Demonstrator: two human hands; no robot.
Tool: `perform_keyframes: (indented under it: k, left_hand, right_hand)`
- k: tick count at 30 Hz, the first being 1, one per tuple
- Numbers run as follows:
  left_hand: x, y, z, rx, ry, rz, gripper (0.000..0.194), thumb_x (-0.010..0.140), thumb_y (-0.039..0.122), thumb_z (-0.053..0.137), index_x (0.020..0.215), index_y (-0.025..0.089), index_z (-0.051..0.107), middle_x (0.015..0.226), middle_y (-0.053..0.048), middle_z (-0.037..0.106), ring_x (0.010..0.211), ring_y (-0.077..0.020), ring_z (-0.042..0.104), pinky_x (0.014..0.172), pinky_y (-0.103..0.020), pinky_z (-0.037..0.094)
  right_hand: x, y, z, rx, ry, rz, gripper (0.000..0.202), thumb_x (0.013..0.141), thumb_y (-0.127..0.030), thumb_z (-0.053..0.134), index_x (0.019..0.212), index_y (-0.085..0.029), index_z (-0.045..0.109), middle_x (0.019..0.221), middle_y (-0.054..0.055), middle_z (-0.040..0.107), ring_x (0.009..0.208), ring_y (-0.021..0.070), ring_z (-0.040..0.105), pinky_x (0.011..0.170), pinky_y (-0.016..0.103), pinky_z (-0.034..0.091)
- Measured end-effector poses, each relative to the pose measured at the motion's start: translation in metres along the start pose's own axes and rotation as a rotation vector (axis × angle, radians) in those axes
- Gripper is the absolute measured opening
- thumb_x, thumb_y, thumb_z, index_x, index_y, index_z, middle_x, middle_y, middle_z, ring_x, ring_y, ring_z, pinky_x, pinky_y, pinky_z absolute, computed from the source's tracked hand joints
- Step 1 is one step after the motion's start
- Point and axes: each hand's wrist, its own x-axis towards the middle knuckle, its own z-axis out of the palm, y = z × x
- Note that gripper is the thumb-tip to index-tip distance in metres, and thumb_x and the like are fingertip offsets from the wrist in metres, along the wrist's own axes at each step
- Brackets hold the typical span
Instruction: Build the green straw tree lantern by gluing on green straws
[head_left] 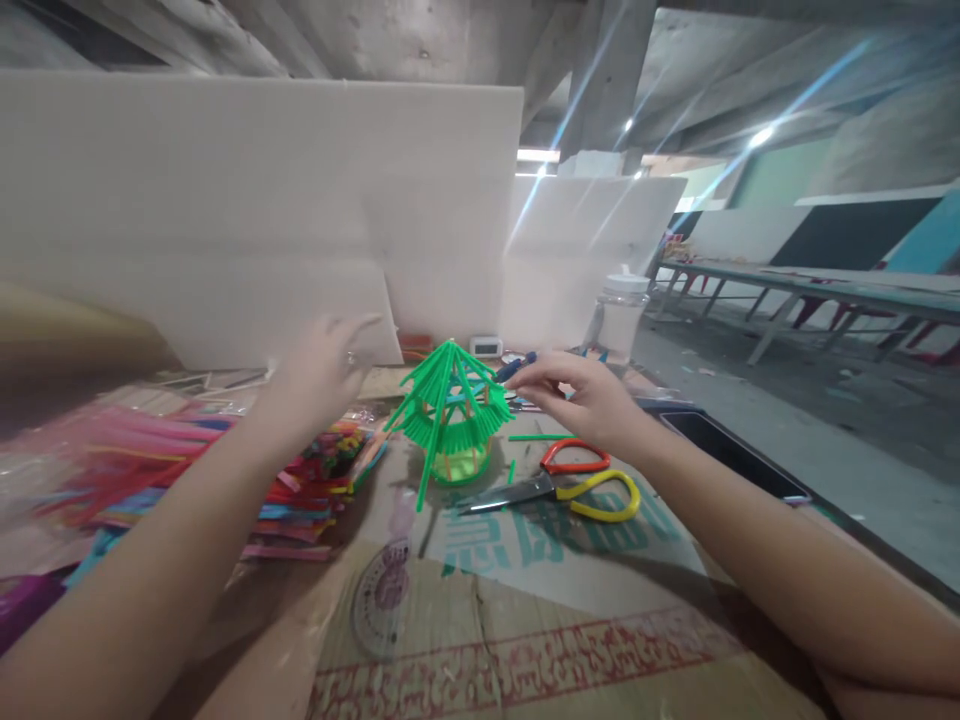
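A small green pavilion-like model (451,420) made of fuzzy craft stems stands upright at the middle of the table. My left hand (330,365), a little blurred, is raised to its left with the fingers apart and holds nothing. My right hand (581,395) is at its right, thumb and forefinger close together by the roof's edge; what lies between them is hidden. A dark blue tool-like piece (516,368) shows beside those fingertips. Scissors (555,487) with one red and one yellow handle lie in front, blades pointing left. Short green stem pieces (536,437) lie near them.
Bundles of coloured craft stems (300,500) in clear plastic lie at left. A clear protractor (381,600) rests on the printed tabletop covering. At the back are a small white digital device (486,346), a bottle (621,315) and white boards (262,210). A dark phone-like device (727,455) lies at right.
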Motion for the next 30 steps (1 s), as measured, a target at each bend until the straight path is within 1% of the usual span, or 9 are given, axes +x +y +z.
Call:
perform_keyframes:
  k: [1,3,9,15,20,23,25,28,30]
  left_hand:
    - [0.001,-0.003,0.005,0.009,0.017,0.012,0.039,0.086,0.037,0.047,0.116,0.016,0.06,0.112,-0.011,0.06,0.102,-0.0266,0.057,0.094,-0.043,0.044]
    - [-0.001,-0.002,0.014,-0.023,-0.02,0.011,0.048,0.087,0.04,0.047,0.128,0.015,0.056,0.125,-0.013,0.059,0.116,-0.0276,0.055,0.103,-0.044,0.041]
    - [-0.01,0.023,0.022,-0.253,-0.137,-0.029,0.049,0.09,0.049,0.047,0.124,0.016,0.06,0.127,-0.011,0.064,0.12,-0.0254,0.058,0.106,-0.042,0.042]
    - [-0.011,0.029,0.027,-0.248,-0.158,0.059,0.049,0.091,0.048,0.049,0.127,0.015,0.058,0.13,-0.012,0.063,0.122,-0.0265,0.057,0.105,-0.045,0.043]
    - [-0.012,0.032,0.031,-0.213,-0.146,0.1,0.051,0.09,0.045,0.055,0.131,0.015,0.056,0.131,-0.011,0.063,0.121,-0.0264,0.059,0.104,-0.041,0.045]
    - [-0.014,0.035,0.032,-0.218,-0.141,0.093,0.054,0.089,0.047,0.055,0.133,0.016,0.054,0.134,-0.011,0.061,0.124,-0.0264,0.057,0.106,-0.042,0.043]
    - [-0.015,0.036,0.033,-0.23,-0.14,0.089,0.055,0.089,0.047,0.055,0.134,0.015,0.053,0.137,-0.012,0.06,0.126,-0.0261,0.055,0.108,-0.042,0.042]
    - [-0.016,0.035,0.034,-0.234,-0.144,0.086,0.056,0.09,0.047,0.055,0.135,0.015,0.051,0.137,-0.012,0.059,0.127,-0.0261,0.054,0.109,-0.043,0.041]
    - [-0.016,0.035,0.035,-0.233,-0.149,0.08,0.056,0.09,0.047,0.055,0.135,0.016,0.051,0.137,-0.012,0.059,0.127,-0.0272,0.054,0.108,-0.045,0.041]
  right_hand:
    - [0.004,0.002,0.001,-0.022,-0.009,-0.042,0.014,0.091,-0.023,0.059,0.096,-0.018,0.072,0.077,0.002,0.061,0.063,0.0116,0.049,0.061,0.027,0.04]
    - [0.015,0.006,0.003,-0.072,-0.047,-0.121,0.016,0.092,-0.023,0.06,0.098,-0.018,0.073,0.079,0.002,0.057,0.065,0.0114,0.049,0.062,0.027,0.04]
    - [0.044,0.011,0.014,-0.304,-0.186,-0.219,0.022,0.092,-0.025,0.06,0.109,-0.02,0.073,0.091,0.005,0.056,0.078,0.0152,0.052,0.069,0.029,0.039]
    - [0.042,0.014,0.028,-0.321,-0.217,-0.225,0.017,0.092,-0.022,0.058,0.099,-0.017,0.074,0.09,0.005,0.055,0.082,0.0169,0.053,0.074,0.031,0.04]
    - [0.041,0.014,0.028,-0.137,-0.155,-0.178,0.009,0.088,-0.017,0.063,0.086,-0.016,0.071,0.086,0.003,0.055,0.079,0.0149,0.054,0.073,0.03,0.042]
    - [0.041,0.008,0.022,0.072,-0.112,-0.116,0.006,0.086,-0.02,0.065,0.083,-0.016,0.068,0.094,0.005,0.062,0.088,0.0157,0.058,0.081,0.032,0.044]
    - [0.039,0.004,0.015,0.264,-0.115,-0.019,0.01,0.088,-0.025,0.063,0.082,-0.016,0.063,0.099,0.006,0.066,0.095,0.0163,0.061,0.085,0.033,0.046]
    - [0.037,0.002,0.005,0.511,-0.183,0.143,0.014,0.093,-0.03,0.055,0.085,-0.018,0.055,0.075,0.001,0.067,0.076,0.0139,0.064,0.073,0.03,0.048]
    - [0.036,0.004,-0.001,0.542,-0.218,0.211,0.013,0.095,-0.029,0.051,0.087,-0.019,0.052,0.056,-0.006,0.056,0.057,0.0111,0.057,0.061,0.026,0.045]
